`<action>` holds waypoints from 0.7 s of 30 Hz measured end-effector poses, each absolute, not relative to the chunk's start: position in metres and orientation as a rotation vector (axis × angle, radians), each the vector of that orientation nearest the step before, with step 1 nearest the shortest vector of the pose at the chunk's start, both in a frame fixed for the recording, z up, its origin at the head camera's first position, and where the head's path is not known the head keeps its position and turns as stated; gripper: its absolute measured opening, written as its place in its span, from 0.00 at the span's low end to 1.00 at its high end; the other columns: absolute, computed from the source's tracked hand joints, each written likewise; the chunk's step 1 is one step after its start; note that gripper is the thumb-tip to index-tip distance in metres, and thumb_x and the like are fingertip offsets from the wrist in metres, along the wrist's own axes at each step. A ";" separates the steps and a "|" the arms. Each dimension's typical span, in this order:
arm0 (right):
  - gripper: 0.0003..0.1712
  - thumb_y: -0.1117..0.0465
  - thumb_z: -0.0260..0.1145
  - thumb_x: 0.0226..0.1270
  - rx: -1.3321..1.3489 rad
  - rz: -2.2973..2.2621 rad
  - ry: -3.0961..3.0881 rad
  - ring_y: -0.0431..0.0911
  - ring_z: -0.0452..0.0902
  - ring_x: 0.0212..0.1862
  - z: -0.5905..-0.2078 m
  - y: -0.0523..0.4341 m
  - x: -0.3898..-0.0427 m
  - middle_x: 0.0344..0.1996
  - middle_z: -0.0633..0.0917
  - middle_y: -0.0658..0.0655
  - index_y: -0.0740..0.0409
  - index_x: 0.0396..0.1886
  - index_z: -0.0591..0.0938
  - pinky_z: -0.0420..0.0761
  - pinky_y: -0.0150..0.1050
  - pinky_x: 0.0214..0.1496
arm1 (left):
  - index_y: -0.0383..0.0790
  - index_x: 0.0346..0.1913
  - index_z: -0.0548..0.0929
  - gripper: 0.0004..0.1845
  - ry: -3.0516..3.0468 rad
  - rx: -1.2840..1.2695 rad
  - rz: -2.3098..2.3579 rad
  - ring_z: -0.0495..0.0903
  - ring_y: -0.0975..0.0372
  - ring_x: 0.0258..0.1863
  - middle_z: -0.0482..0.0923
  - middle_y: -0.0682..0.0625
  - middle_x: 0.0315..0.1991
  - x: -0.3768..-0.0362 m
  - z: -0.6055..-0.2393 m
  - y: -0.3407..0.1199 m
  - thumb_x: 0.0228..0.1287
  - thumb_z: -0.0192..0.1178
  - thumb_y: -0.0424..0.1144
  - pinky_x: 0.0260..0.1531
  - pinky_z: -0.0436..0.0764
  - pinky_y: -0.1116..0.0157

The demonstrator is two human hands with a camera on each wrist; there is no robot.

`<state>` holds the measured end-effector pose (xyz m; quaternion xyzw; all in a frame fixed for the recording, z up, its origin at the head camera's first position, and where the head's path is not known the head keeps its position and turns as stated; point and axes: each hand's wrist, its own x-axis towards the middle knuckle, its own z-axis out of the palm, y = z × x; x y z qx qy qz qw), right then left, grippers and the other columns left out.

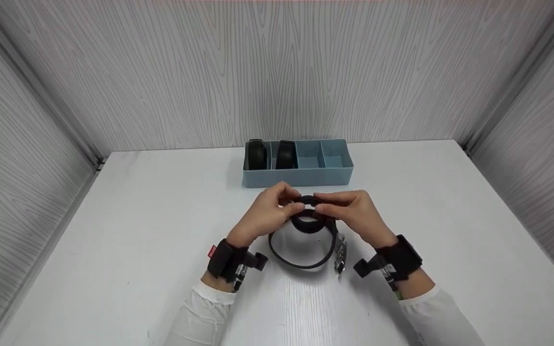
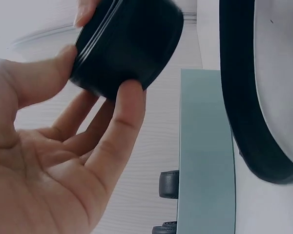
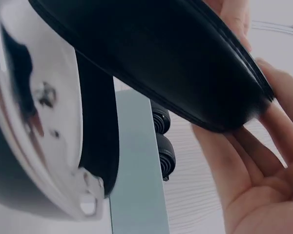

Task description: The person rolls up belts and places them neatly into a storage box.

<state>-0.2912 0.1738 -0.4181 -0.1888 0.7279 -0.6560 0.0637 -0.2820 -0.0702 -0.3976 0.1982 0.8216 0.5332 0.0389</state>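
Both hands, left [image 1: 263,216] and right [image 1: 354,214], pinching a half-coiled belt [image 1: 308,222] above the bench [image 1: 113,230]. Buckle [image 1: 340,250] hanging loose. Two rolled belts [image 1: 271,154] in tray [image 1: 301,180] behind.

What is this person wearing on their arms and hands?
Both hands are bare: left hand, right hand. Each wrist carries a black strap holding a small black device; the left strap bears a little red tag. White long sleeves cover the forearms.

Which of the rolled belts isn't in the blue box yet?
The belt both hands pinch above the table, its tail and buckle loose. The other two rolls sit in the box's left compartments.
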 end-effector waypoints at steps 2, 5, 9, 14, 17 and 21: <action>0.23 0.61 0.77 0.67 -0.564 -2.063 2.169 0.50 0.89 0.49 -0.419 0.171 -0.291 0.52 0.89 0.61 0.60 0.60 0.87 0.86 0.44 0.54 | 0.36 0.55 0.80 0.12 2.529 0.578 1.693 0.84 0.54 0.52 0.85 0.45 0.50 -0.282 -0.397 -0.069 0.76 0.64 0.38 0.51 0.80 0.57; 0.25 0.62 0.77 0.67 -0.566 -2.144 2.133 0.52 0.89 0.50 -0.420 0.168 -0.290 0.54 0.88 0.62 0.61 0.62 0.84 0.85 0.45 0.56 | 0.35 0.56 0.79 0.13 2.524 0.533 1.787 0.84 0.53 0.52 0.85 0.43 0.51 -0.282 -0.396 -0.068 0.76 0.63 0.37 0.52 0.82 0.56; 0.25 0.61 0.76 0.68 -0.571 -2.151 2.141 0.52 0.89 0.51 -0.421 0.167 -0.289 0.54 0.88 0.63 0.58 0.63 0.84 0.85 0.45 0.55 | 0.34 0.57 0.78 0.13 2.512 0.511 1.813 0.84 0.53 0.51 0.84 0.42 0.50 -0.282 -0.396 -0.068 0.77 0.62 0.37 0.48 0.84 0.58; 0.25 0.61 0.76 0.68 -0.594 -2.073 2.147 0.50 0.89 0.50 -0.418 0.173 -0.291 0.55 0.87 0.65 0.61 0.63 0.84 0.86 0.43 0.53 | 0.34 0.55 0.78 0.13 2.473 0.568 1.721 0.85 0.54 0.51 0.83 0.42 0.52 -0.283 -0.396 -0.070 0.77 0.63 0.38 0.45 0.84 0.60; 0.26 0.60 0.77 0.67 -0.623 -1.956 2.152 0.50 0.88 0.52 -0.415 0.178 -0.292 0.55 0.88 0.62 0.62 0.62 0.84 0.86 0.42 0.52 | 0.34 0.55 0.77 0.14 2.436 0.641 1.630 0.85 0.54 0.51 0.81 0.42 0.54 -0.283 -0.395 -0.072 0.76 0.64 0.39 0.45 0.84 0.60; 0.25 0.57 0.78 0.66 -0.656 -1.813 2.169 0.51 0.88 0.53 -0.413 0.181 -0.293 0.54 0.89 0.60 0.58 0.61 0.86 0.87 0.40 0.51 | 0.35 0.54 0.78 0.13 2.422 0.684 1.521 0.86 0.54 0.51 0.80 0.42 0.55 -0.283 -0.396 -0.072 0.75 0.64 0.39 0.44 0.83 0.61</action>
